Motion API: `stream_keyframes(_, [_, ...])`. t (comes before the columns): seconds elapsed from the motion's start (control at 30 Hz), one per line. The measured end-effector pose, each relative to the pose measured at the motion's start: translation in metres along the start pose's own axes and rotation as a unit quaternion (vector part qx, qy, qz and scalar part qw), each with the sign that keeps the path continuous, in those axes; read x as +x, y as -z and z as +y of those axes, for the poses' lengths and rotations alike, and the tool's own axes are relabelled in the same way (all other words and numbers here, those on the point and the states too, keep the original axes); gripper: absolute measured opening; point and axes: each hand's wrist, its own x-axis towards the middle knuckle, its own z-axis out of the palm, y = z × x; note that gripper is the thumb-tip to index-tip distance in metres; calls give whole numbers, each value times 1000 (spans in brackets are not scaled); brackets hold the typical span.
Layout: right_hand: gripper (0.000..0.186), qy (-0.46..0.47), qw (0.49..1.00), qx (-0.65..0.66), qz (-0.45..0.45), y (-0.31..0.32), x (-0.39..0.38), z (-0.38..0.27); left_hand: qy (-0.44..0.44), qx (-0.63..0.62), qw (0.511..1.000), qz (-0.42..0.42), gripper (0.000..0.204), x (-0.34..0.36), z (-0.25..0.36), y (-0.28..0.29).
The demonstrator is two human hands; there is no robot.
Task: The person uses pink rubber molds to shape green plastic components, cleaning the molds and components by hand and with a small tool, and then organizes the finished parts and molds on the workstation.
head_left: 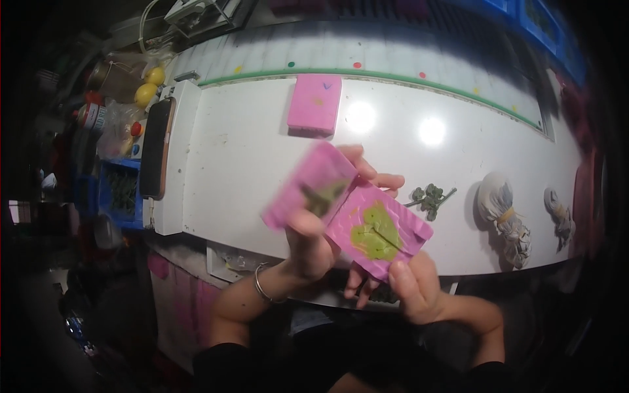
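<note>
Two pink mould halves lie opened like a book between my hands, above the front of the white table (242, 190). My left hand (310, 252) is closed on the left mould half (321, 160), its thumb in front and fingers showing behind; this half is blurred, with a dark green patch on it. In the right mould half (411, 229) sits a flat yellow-green leaf shape (375, 230) with dark lines. My right hand (419, 288) grips that half by its lower corner, thumb on top. Just right of the moulds lies a small green leafy sprig (429, 200).
A pink block (314, 103) stands at the table's back. Two pale cloth bundles, a larger one (503, 213) and a smaller one (560, 216), lie at right. A phone (158, 147) rests on the left ledge, beside a blue crate (121, 190) and yellow round objects (145, 95).
</note>
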Motion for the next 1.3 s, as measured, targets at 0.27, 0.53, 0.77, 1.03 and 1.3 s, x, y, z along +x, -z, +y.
stream_keyframes(0.27, [37,-67,955,-238,-165,27,-11,-39,195,-100,968,120,81,15,13,-9])
stream_keyframes(0.53, [14,95,938,-224,248,16,13,-35,157,27,979,125,64,9,13,-45])
stream_keyframes(0.77, [8,149,939,-169,260,14,13,-22,159,32,985,63,60,6,12,-37])
stream_keyframes(1.03, [10,71,960,-184,201,22,8,-39,151,-45,983,95,55,8,10,-50])
stream_keyframes(1.3, [13,129,988,30,81,21,-2,-53,169,50,983,-42,65,-1,-3,-28])
